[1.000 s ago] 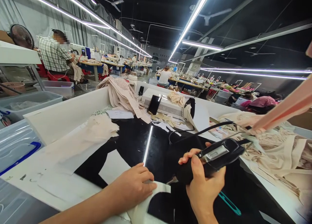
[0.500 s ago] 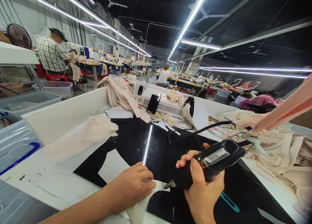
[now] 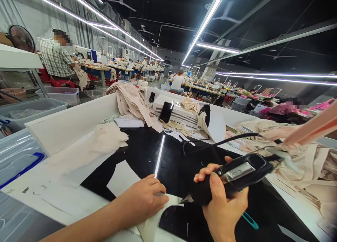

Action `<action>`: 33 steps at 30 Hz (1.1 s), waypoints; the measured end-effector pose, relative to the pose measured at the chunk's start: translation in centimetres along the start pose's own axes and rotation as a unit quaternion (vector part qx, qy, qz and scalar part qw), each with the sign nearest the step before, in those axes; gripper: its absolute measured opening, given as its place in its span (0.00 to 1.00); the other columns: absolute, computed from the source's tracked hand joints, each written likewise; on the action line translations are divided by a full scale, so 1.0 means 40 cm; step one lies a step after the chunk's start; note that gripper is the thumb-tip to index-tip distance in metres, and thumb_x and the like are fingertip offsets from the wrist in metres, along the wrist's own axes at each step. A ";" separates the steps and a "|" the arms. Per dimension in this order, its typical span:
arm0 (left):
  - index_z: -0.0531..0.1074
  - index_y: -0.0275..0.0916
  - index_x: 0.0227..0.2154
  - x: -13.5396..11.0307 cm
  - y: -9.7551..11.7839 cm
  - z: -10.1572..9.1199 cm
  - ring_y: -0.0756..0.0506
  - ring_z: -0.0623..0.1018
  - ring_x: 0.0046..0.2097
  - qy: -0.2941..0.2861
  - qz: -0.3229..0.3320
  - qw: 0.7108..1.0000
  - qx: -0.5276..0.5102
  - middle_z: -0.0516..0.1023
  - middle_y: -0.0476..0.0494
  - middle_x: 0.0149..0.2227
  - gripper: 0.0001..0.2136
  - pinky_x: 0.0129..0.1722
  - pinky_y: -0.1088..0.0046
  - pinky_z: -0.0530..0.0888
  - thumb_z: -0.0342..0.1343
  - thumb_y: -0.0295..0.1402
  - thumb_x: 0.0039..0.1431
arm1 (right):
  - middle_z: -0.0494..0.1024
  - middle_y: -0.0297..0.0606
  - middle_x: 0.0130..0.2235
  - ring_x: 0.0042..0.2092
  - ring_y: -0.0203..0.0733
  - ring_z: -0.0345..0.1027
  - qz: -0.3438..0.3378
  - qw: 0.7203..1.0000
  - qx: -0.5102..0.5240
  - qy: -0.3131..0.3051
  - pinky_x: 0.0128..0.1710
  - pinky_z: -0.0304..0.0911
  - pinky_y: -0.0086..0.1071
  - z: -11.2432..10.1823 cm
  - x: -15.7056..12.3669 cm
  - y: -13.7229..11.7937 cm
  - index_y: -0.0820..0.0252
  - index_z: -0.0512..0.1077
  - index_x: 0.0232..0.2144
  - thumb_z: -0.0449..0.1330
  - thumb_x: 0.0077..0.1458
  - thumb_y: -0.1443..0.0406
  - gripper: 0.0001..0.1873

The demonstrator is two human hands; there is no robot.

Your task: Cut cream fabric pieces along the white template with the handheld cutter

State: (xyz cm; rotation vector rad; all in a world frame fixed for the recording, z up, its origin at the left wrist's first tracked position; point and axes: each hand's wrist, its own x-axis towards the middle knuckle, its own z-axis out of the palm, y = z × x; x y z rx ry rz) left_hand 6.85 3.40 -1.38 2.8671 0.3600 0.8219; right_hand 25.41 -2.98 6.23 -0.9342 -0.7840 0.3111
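The head camera showed a black hand tool [image 3: 231, 178] gripped in the right hand [image 3: 223, 208]. It sat low over the black work table [image 3: 147, 154], with its metal tip [image 3: 184, 200] pointing down at a pale piece of cloth [image 3: 158, 221] near the front edge. The fingers were wrapped tight around the fat body of the tool, and the thumb lay on top. The tool looked hard and a bit heavy, so the thick middle seemed the best place to hold it. A black cord [image 3: 223, 141] ran from its back end and could tug on it.

The left hand [image 3: 143, 201] lay flat on the cloth, fingers close together, pressing it down. The cloth looked thin, soft and floppy, so it would likely slide or bunch up unless held flat.

Just right of the right hand lay a small teal tool [image 3: 250, 221]. Farther back sat a white machine [image 3: 177, 112], a pile of tan cloth [image 3: 131, 99] and more cloth pieces [image 3: 302, 164] on the right.
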 end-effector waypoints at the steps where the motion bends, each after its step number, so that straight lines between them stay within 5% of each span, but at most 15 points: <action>1: 0.76 0.41 0.46 0.000 0.000 0.000 0.46 0.78 0.44 0.003 0.000 1.000 0.000 0.78 0.45 0.43 0.05 0.63 0.60 0.69 0.58 0.28 0.70 | 0.77 0.27 0.32 0.28 0.36 0.72 -0.001 1.000 0.000 0.002 0.29 0.74 0.34 -0.003 0.001 0.001 0.49 0.68 0.55 0.71 0.56 0.64 0.26; 8: 0.75 0.41 0.47 0.002 0.001 -0.003 0.45 0.79 0.44 0.002 -0.002 1.000 -0.005 0.78 0.45 0.44 0.07 0.63 0.57 0.70 0.60 0.27 0.68 | 0.77 0.27 0.32 0.27 0.35 0.72 0.005 1.000 -0.028 0.003 0.30 0.73 0.35 -0.003 -0.001 0.008 0.50 0.67 0.55 0.70 0.57 0.62 0.26; 16: 0.66 0.34 0.59 -0.032 0.040 -0.010 0.40 0.78 0.50 -0.038 -0.096 0.994 0.040 0.76 0.37 0.52 0.27 0.44 0.68 0.79 0.53 0.12 0.58 | 0.78 0.27 0.32 0.28 0.35 0.73 0.011 0.998 -0.053 0.045 0.31 0.73 0.35 -0.005 -0.030 -0.013 0.49 0.68 0.54 0.73 0.54 0.62 0.28; 21: 0.71 0.37 0.52 -0.020 0.049 -0.025 0.43 0.79 0.46 -0.077 -0.149 0.986 -0.005 0.77 0.43 0.48 0.23 0.42 0.71 0.78 0.54 0.10 0.56 | 0.78 0.28 0.33 0.28 0.36 0.74 0.008 0.998 -0.048 0.049 0.31 0.75 0.35 -0.010 -0.056 -0.019 0.50 0.69 0.55 0.74 0.53 0.63 0.29; 33: 0.72 0.40 0.47 -0.017 0.032 -0.040 0.43 0.80 0.46 -0.099 -0.121 0.987 0.021 0.79 0.46 0.50 0.19 0.40 0.72 0.76 0.56 0.13 0.57 | 0.79 0.28 0.32 0.27 0.36 0.75 0.001 0.998 -0.045 0.048 0.30 0.75 0.33 -0.011 -0.088 -0.028 0.50 0.68 0.57 0.74 0.53 0.63 0.31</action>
